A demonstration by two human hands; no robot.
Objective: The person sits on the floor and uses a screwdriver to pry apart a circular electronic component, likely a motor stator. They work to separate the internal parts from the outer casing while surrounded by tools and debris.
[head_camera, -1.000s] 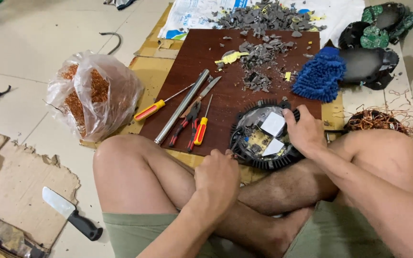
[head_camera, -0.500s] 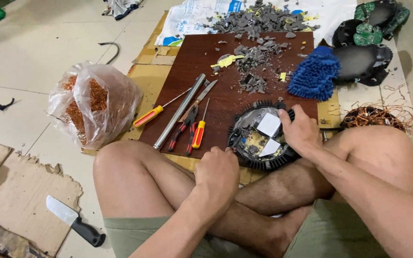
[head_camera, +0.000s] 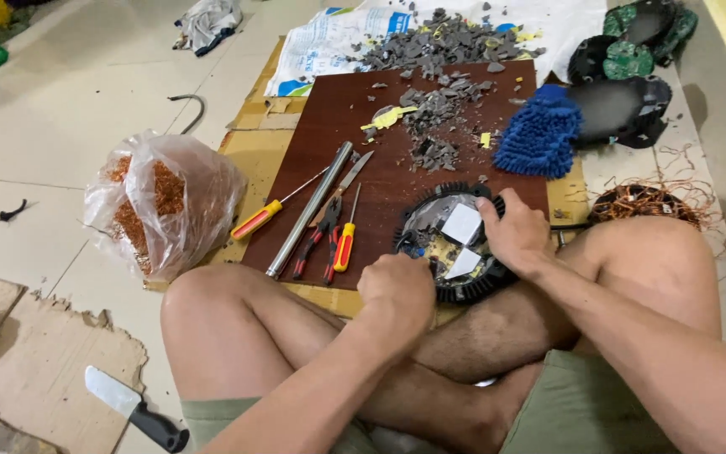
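I sit cross-legged on the floor with a round black finned device (head_camera: pixel 439 245) lying at the near edge of a dark brown board (head_camera: pixel 338 126). Inside the device I see a circuit board and two white pads. My right hand (head_camera: pixel 510 231) grips its right rim, fingers curled over the top. My left hand (head_camera: pixel 397 290) is closed into a fist at the device's lower left edge; whether anything is inside the fist is hidden. Left of the device lie a small screwdriver (head_camera: pixel 344 245), red-handled pliers (head_camera: pixel 313 244), a metal tube (head_camera: pixel 308 210) and a longer screwdriver (head_camera: pixel 266 219).
Grey broken fragments (head_camera: pixel 439 46) cover the board's far end and a white sack. A blue fluffy mitt (head_camera: pixel 539 130), black shells (head_camera: pixel 632 76), a copper wire coil (head_camera: pixel 644 202), a bag of copper wire (head_camera: pixel 161 210), a knife (head_camera: pixel 132 408) and torn cardboard (head_camera: pixel 10 361) surround me.
My left hand has moved forward off my leg to the device's lower left edge. My right hand stays on the rim. The view has shifted slightly.
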